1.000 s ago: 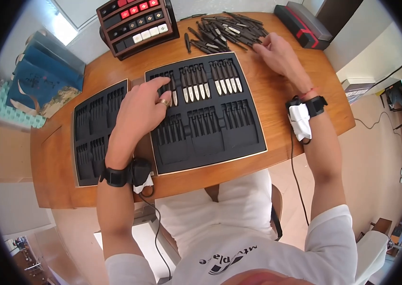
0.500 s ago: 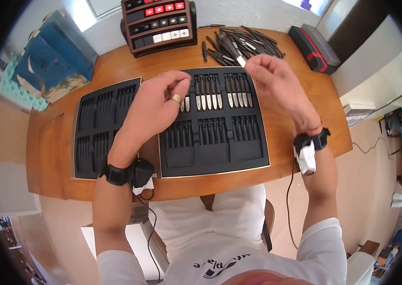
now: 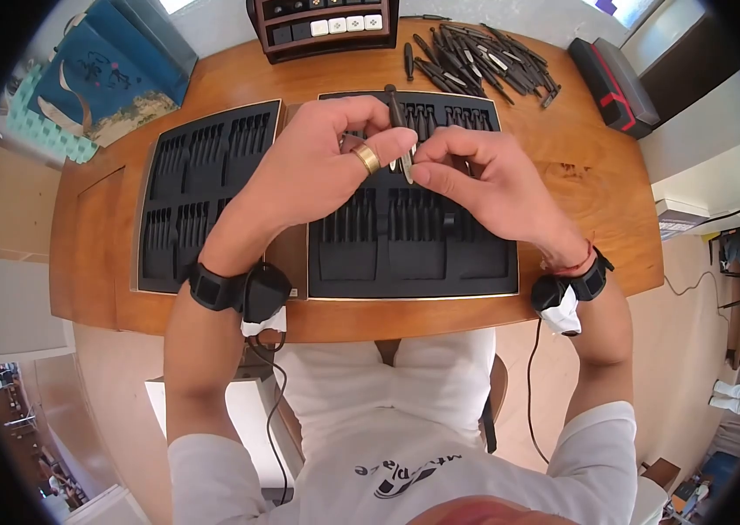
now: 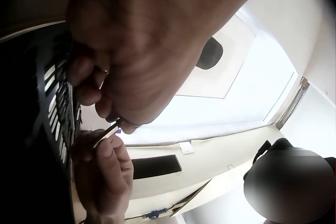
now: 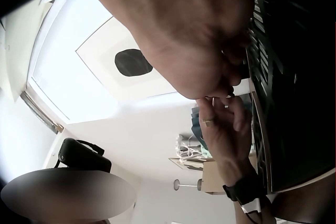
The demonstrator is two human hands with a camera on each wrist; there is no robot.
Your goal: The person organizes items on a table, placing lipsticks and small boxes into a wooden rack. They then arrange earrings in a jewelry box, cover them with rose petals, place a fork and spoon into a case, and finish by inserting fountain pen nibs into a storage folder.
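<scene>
Both hands meet over the right-hand black tray [image 3: 475, 278] and hold one slim dark-handled piece with a silvery end [image 3: 396, 109]. My left hand [image 3: 300, 162], with a gold ring, pinches it between thumb and forefinger. At its silvery lower end, my right hand [image 3: 492, 179] grips with thumb and fingertips. In the left wrist view the same piece [image 4: 107, 133] spans the gap between the two hands. Similar pieces lie side by side in the tray's upper compartments, partly hidden behind the hands; its lower compartments show bare slots.
A loose pile of dark pieces [image 3: 484, 61] lies at the back of the wooden table [image 3: 597, 192]. A second black tray [image 3: 204, 175] sits left. Behind stand a rack of keycaps [image 3: 326, 31], a blue bag [image 3: 116, 70] and a dark box with a red ribbon [image 3: 612, 85].
My right hand has left the pile with a piece and come down and left to my left hand. My left hand has risen off the tray and now pinches that piece too.
</scene>
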